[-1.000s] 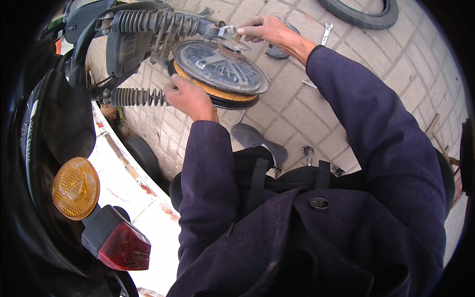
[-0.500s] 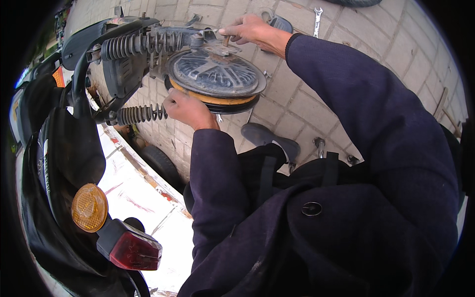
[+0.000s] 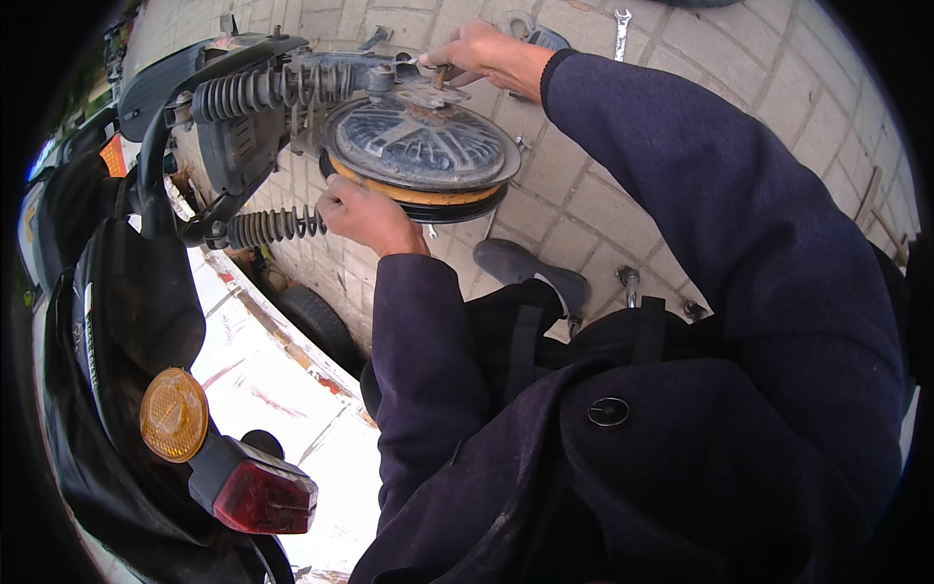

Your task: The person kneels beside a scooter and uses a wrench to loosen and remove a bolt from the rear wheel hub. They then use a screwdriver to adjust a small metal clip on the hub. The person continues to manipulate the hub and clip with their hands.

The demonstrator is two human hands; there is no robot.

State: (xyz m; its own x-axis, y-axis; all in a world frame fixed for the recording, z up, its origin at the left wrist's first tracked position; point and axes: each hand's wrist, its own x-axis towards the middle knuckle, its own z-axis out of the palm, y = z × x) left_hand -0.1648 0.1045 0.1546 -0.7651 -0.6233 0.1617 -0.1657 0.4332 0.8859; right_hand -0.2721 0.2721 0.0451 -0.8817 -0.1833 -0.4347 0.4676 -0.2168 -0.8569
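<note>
A hub-motor wheel without a tyre (image 3: 418, 151) lies nearly flat beside the rear of the scooter, its grey spoked cover up and an orange-yellow band round its side. My left hand (image 3: 368, 216) is closed at the near left edge of its rim, fingertips partly hidden. Over the far side of the wheel, my right hand (image 3: 486, 58) pinches at the upright axle stub (image 3: 441, 78), next to a flat metal bracket. Whatever lies between those fingertips is too small to make out.
Two shock absorbers with coil springs (image 3: 277, 92) flank the wheel on the left. An amber reflector (image 3: 174, 415) and red tail light (image 3: 265, 494) stick out lower left. A wrench (image 3: 623, 35) lies on the paving, and a tyre (image 3: 313, 324) rests below the lower spring.
The view has shifted slightly, so scooter and wheel sit a little further left. My right hand stays at the axle stub and my left hand at the rim.
</note>
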